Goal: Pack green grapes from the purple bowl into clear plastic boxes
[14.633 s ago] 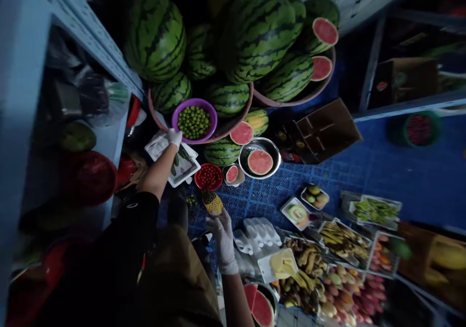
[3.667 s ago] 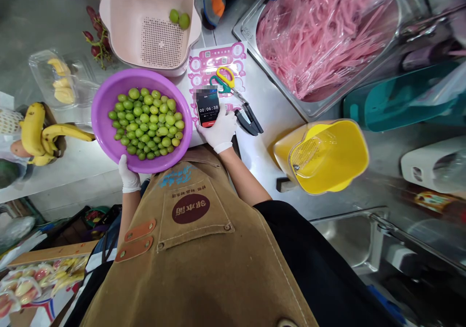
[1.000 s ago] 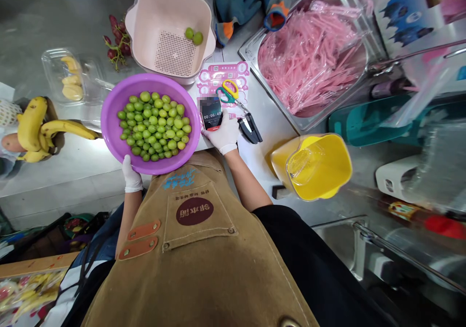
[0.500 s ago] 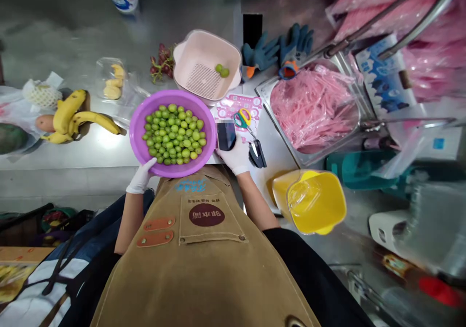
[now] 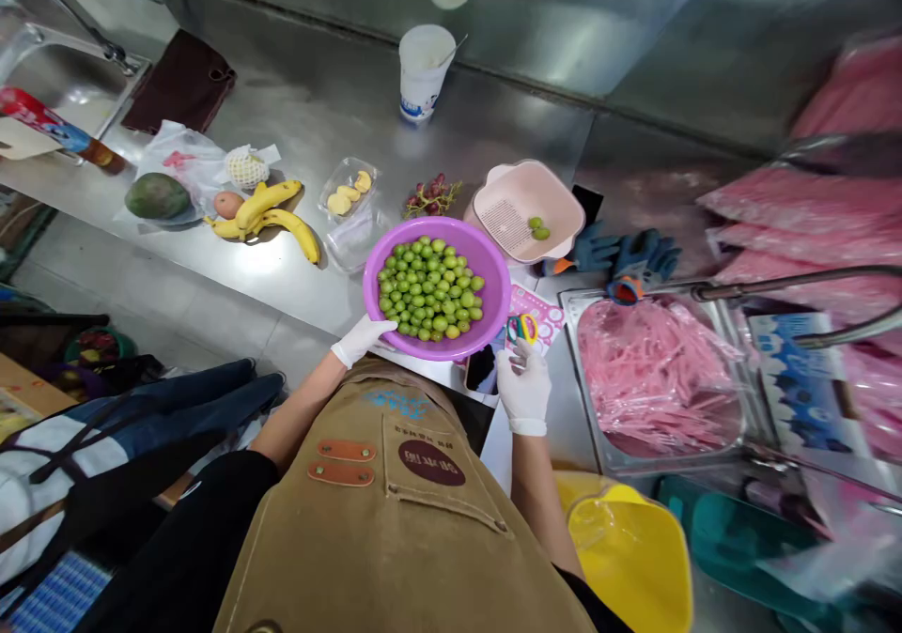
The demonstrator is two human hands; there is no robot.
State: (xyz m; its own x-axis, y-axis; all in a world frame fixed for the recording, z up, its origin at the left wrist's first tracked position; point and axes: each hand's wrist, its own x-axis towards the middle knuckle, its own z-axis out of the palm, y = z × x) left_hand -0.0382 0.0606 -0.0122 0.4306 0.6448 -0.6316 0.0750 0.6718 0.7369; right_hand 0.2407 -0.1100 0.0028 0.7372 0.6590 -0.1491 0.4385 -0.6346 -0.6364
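A purple basin (image 5: 495,309) holds many small round green fruits (image 5: 429,290) that look like grapes. My gloved left hand (image 5: 363,340) grips its near left rim, thumb on top. My gloved right hand (image 5: 523,389) holds nothing that I can see, its fingers apart and slightly bent. Its fingertips are at the scissors (image 5: 522,328), which have teal and yellow handles; the hand covers their lower part. Between basin and right hand lies a dark phone (image 5: 481,370). A pink printed sheet (image 5: 539,314) is partly under the scissors.
Behind the basin stand a pink strainer (image 5: 504,210) with two green fruits, red grapes (image 5: 431,196) and a clear box of cut fruit (image 5: 350,192). Bananas (image 5: 268,210) lie left. To the right are blue gloves (image 5: 645,257), a sink (image 5: 598,459) full of pink packets and a yellow bin (image 5: 634,558).
My right hand has let go of the phone and moved right to the scissors. The left hand still holds the basin rim. My view has swung left, showing more of the counter.
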